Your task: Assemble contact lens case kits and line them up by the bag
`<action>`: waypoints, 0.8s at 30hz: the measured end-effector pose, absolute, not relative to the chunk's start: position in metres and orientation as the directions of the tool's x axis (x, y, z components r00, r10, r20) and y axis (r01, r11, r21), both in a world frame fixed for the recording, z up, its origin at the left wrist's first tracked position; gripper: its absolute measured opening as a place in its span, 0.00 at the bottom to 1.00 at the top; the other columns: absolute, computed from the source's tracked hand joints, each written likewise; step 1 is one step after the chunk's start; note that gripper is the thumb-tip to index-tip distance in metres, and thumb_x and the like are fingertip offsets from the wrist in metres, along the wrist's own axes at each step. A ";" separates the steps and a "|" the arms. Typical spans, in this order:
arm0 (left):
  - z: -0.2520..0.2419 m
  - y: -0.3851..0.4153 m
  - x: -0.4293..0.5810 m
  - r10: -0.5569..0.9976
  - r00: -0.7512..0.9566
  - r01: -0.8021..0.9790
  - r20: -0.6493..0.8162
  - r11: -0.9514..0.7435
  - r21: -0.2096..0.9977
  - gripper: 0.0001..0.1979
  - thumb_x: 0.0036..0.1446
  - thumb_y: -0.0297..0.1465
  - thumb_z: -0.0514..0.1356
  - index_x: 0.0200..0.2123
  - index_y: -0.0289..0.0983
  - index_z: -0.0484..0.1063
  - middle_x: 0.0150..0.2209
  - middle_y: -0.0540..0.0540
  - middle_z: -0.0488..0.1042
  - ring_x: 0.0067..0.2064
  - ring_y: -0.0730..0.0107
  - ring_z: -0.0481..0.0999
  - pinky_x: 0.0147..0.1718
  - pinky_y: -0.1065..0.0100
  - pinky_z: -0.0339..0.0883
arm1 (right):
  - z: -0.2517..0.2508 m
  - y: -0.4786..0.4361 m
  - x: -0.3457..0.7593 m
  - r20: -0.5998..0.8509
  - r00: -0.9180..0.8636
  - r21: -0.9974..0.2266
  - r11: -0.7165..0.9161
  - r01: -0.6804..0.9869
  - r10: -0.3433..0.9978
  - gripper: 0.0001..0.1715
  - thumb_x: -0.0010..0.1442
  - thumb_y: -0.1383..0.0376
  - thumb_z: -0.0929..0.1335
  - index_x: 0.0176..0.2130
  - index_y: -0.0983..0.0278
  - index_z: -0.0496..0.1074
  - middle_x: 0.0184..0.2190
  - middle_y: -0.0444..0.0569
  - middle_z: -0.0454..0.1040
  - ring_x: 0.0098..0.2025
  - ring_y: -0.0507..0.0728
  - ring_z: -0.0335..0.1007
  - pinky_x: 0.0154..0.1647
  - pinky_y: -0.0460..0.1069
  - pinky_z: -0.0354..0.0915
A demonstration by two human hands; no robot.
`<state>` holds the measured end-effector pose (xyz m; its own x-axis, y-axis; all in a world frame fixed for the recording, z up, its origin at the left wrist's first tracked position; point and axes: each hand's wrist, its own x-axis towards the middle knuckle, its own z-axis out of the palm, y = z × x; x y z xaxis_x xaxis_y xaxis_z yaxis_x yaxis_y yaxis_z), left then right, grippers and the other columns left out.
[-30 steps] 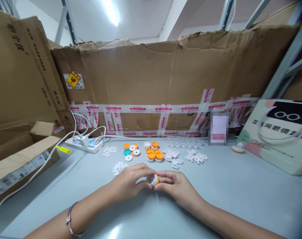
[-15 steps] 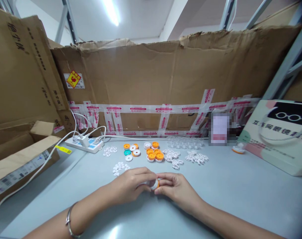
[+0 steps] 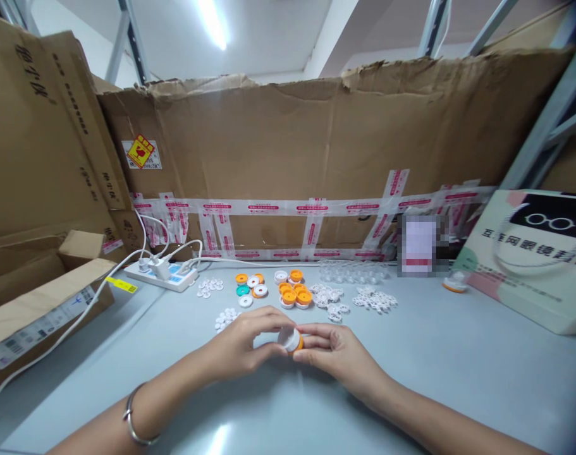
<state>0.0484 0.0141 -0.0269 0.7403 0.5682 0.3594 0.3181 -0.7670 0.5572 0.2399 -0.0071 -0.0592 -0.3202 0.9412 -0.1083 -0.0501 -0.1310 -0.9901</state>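
Note:
A small round white-and-orange plastic piece point(image 3: 290, 340), shaped like a cap, is held just over the table between both hands. Its white hollow-looking side faces left and its orange rim faces right. My left hand point(image 3: 250, 341) pinches its left edge between thumb and fingertips. From the other side, my right hand point(image 3: 335, 354) grips the orange part, the fingers covering some of it. Beyond the hands stand several orange-and-white caps point(image 3: 294, 295). Left of these lie orange, white and teal discs point(image 3: 252, 289). Small white round pieces point(image 3: 226, 318) lie beside my left hand.
Farther back are white lacy plastic parts point(image 3: 375, 299), clear plastic cups point(image 3: 354, 272) and more small white pieces point(image 3: 210, 287). A power strip point(image 3: 162, 275) with cables sits at left, near an open carton point(image 3: 45, 303). At right stand a paper bag point(image 3: 529, 265) and an orange-based piece point(image 3: 455, 283).
The fingers of my left hand have spread wider around the piece's edge, and more of its white hollow side shows. My right hand keeps its grip nearly in place.

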 end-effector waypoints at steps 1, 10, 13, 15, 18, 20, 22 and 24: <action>-0.027 0.014 0.048 0.572 0.737 0.320 0.360 -0.765 0.559 0.13 0.55 0.27 0.57 0.45 0.38 0.67 0.41 0.44 0.71 0.43 0.67 0.69 0.43 0.64 0.62 | -0.059 -0.007 0.240 -0.112 -0.319 -0.990 -0.133 -0.043 0.941 0.29 0.36 0.59 0.76 0.40 0.67 0.73 0.32 0.51 0.80 0.38 0.60 0.75 0.44 0.53 0.67; -0.027 0.013 0.048 0.591 0.744 0.283 0.311 -0.701 0.655 0.17 0.54 0.24 0.58 0.47 0.40 0.68 0.43 0.44 0.70 0.44 0.69 0.68 0.41 0.67 0.66 | -0.060 -0.008 0.241 -0.097 -0.343 -0.994 -0.106 -0.008 0.934 0.27 0.38 0.58 0.75 0.39 0.67 0.73 0.31 0.50 0.79 0.38 0.60 0.75 0.42 0.52 0.67; -0.025 0.011 0.050 0.601 0.744 0.277 0.293 -0.676 0.683 0.17 0.55 0.24 0.57 0.48 0.41 0.68 0.44 0.44 0.70 0.45 0.68 0.68 0.41 0.67 0.67 | -0.060 -0.008 0.241 -0.102 -0.346 -0.994 -0.106 0.006 0.933 0.27 0.39 0.58 0.74 0.39 0.67 0.73 0.32 0.50 0.79 0.38 0.59 0.75 0.41 0.51 0.67; -0.025 0.011 0.050 0.615 0.735 0.283 0.285 -0.660 0.696 0.16 0.54 0.24 0.57 0.47 0.41 0.69 0.43 0.44 0.70 0.45 0.68 0.68 0.41 0.66 0.68 | -0.060 -0.008 0.241 -0.107 -0.356 -0.994 -0.111 0.008 0.928 0.27 0.39 0.58 0.74 0.39 0.66 0.73 0.32 0.50 0.79 0.37 0.59 0.75 0.41 0.50 0.67; -0.028 0.012 0.051 0.667 0.694 0.297 0.271 -0.608 0.737 0.13 0.52 0.26 0.60 0.43 0.38 0.71 0.41 0.44 0.70 0.42 0.68 0.70 0.39 0.67 0.69 | -0.060 -0.008 0.241 -0.106 -0.374 -0.994 -0.111 0.007 0.921 0.27 0.40 0.57 0.74 0.39 0.66 0.73 0.32 0.49 0.79 0.39 0.59 0.75 0.43 0.51 0.66; -0.030 0.013 0.052 0.700 0.667 0.304 0.255 -0.569 0.764 0.12 0.51 0.27 0.61 0.41 0.37 0.71 0.40 0.45 0.70 0.41 0.69 0.70 0.39 0.67 0.70 | -0.059 -0.008 0.241 -0.114 -0.370 -0.993 -0.115 0.019 0.922 0.27 0.39 0.56 0.74 0.39 0.66 0.73 0.32 0.50 0.79 0.39 0.60 0.74 0.44 0.51 0.66; -0.031 0.013 0.052 0.711 0.658 0.310 0.249 -0.557 0.771 0.12 0.51 0.28 0.60 0.41 0.37 0.71 0.40 0.45 0.70 0.41 0.68 0.70 0.39 0.66 0.69 | -0.059 -0.008 0.241 -0.118 -0.365 -0.993 -0.116 0.028 0.923 0.28 0.39 0.55 0.74 0.39 0.66 0.73 0.32 0.50 0.79 0.40 0.60 0.74 0.44 0.52 0.66; -0.031 0.013 0.053 0.714 0.648 0.324 0.265 -0.573 0.753 0.11 0.51 0.28 0.60 0.41 0.36 0.71 0.40 0.45 0.71 0.41 0.68 0.70 0.39 0.66 0.69 | -0.059 -0.007 0.242 -0.120 -0.360 -0.993 -0.119 0.025 0.925 0.29 0.38 0.55 0.74 0.39 0.67 0.72 0.31 0.50 0.79 0.39 0.60 0.74 0.43 0.52 0.66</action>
<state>0.0528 0.0128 -0.0308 0.6480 0.7140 0.2652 0.3236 -0.5733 0.7527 0.2416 -0.0073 -0.0590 -0.3598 0.9253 -0.1202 0.0251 -0.1192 -0.9926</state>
